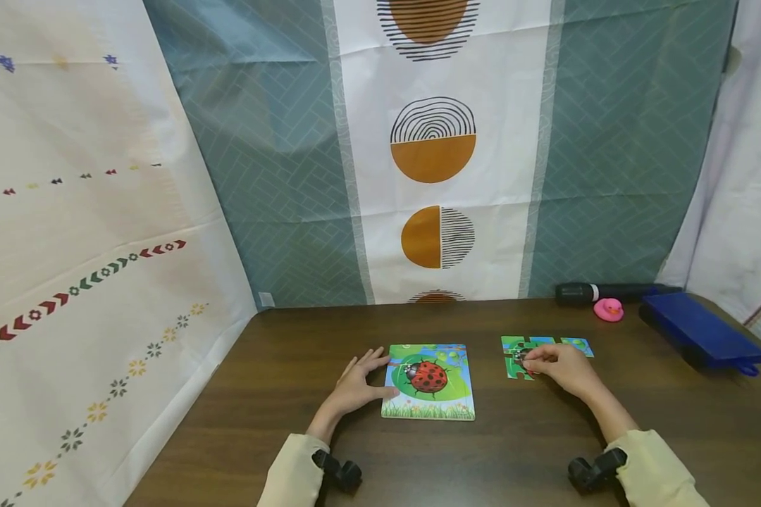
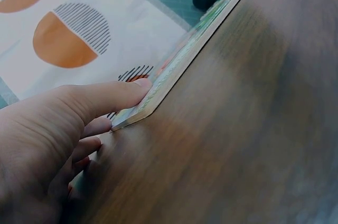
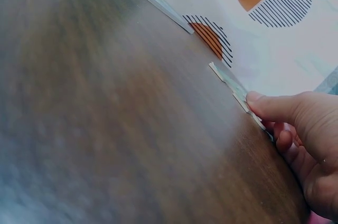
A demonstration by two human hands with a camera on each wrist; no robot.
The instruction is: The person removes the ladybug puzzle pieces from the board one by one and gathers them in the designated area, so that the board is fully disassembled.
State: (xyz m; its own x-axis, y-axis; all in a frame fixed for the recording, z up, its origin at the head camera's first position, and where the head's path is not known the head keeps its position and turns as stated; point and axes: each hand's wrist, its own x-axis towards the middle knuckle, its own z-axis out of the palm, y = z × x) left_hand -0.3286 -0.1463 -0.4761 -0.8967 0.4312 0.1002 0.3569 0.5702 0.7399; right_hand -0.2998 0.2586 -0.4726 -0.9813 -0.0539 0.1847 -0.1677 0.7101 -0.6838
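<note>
Fingers spread, the left hand touches the left edge of a flat, square, green-and-blue ladybug board. Toward the desk's far right corner, the right hand pinches at green-and-blue jigsaw pieces.

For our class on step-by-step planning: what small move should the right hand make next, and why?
Perhaps the right hand should press the partly joined, flat green ladybird-printed jigsaw pieces snug: its fingers are at them, and the small blue-and-green piece beside them seems separate, so can wait.
</note>
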